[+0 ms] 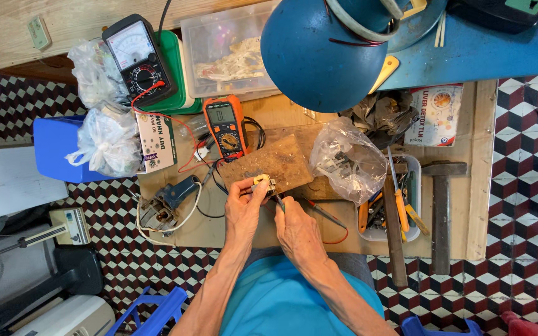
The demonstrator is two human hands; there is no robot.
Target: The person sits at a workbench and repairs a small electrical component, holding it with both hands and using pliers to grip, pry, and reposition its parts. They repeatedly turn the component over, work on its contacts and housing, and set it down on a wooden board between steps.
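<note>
Our left hand [244, 208] pinches a small cream plastic part [263, 183], light, stiff and best gripped by its sides, over the scorched wooden board [269, 163] near the workbench's [476, 186] front edge, while our right hand [297, 230] grasps a thin probe [279, 200].

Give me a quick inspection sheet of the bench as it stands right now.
Surface: wooden bench, crowded; worn wooden block at centre.
Job's things: small pale part pinched in left hand; thin tool in right hand, tip at the part.
Clutter: orange meter, black dial meter, plastic bags, tool tray, hammer.
Grippers: both hands closed on their items.
Cables: red lead, white cord.
Surroundings: blue lamp, checkered floor.
</note>
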